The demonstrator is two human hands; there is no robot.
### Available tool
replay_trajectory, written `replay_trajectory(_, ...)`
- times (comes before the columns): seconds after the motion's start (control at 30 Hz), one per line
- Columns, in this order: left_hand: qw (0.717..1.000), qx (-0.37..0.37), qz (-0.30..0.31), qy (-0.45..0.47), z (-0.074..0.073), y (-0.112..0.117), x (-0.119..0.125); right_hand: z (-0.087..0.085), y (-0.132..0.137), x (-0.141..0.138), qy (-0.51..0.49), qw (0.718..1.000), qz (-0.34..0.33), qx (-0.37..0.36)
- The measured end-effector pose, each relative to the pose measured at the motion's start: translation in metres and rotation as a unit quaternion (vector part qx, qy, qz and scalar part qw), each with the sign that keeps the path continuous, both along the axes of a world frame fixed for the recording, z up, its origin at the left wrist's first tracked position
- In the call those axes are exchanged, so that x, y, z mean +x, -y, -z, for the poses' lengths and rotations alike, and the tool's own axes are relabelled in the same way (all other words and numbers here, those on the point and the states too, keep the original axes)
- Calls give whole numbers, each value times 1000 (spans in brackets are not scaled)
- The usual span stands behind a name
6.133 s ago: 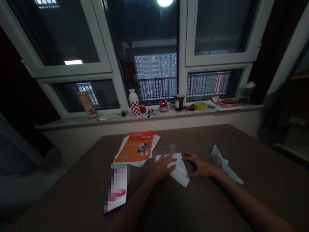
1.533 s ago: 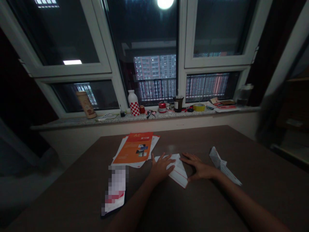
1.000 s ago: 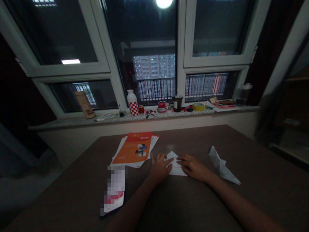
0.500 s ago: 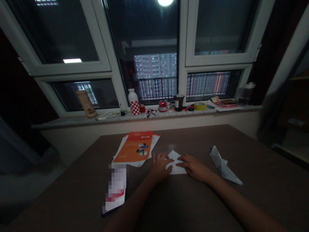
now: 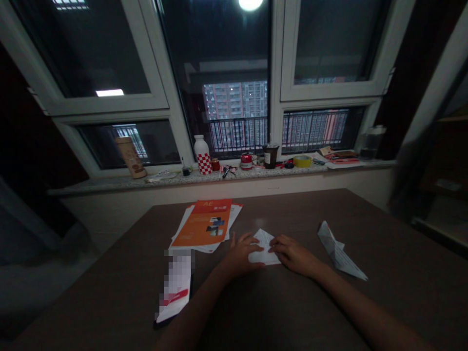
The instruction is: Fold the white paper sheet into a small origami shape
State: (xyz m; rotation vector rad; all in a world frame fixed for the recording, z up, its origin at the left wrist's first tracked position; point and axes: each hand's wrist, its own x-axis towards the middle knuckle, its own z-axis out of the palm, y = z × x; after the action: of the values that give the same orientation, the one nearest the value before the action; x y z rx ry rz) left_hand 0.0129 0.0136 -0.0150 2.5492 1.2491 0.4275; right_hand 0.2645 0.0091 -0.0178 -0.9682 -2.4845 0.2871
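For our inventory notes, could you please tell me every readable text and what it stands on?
"AE": orange cover.
"第10章": same cover, slightly blurred.
Too small or blurred: print on the centre folded paper, right folded paper, red jar and dark cup.

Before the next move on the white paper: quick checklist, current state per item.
1. Left hand on the white paper: ok.
2. Right hand on the white paper: ok, fingers at its right side.
3. Crease sharpness: cannot tell, too small and partly covered.
4. Folded paper at right apart from the right hand: ok.
5. Orange booklet apart from the white paper: ok.
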Motion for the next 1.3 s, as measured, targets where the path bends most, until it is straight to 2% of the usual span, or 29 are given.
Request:
replay_trajectory(0.43,1000,-20,-11,5,-7,3,1,-9,2,6,-8,998,-14,-67)
replay_trajectory(0.7,1000,-12,1,7,-7,3,-1,-12,4,4,-9,997,-15,-69)
replay_trajectory(1.07,1000,-10,-14,1,-9,3,1,-9,2,2,-2,999,9,-35)
replay_trajectory(1.3,999,27,-34,4,-7,0,5,-8,-2,-1,48,993,106,2)
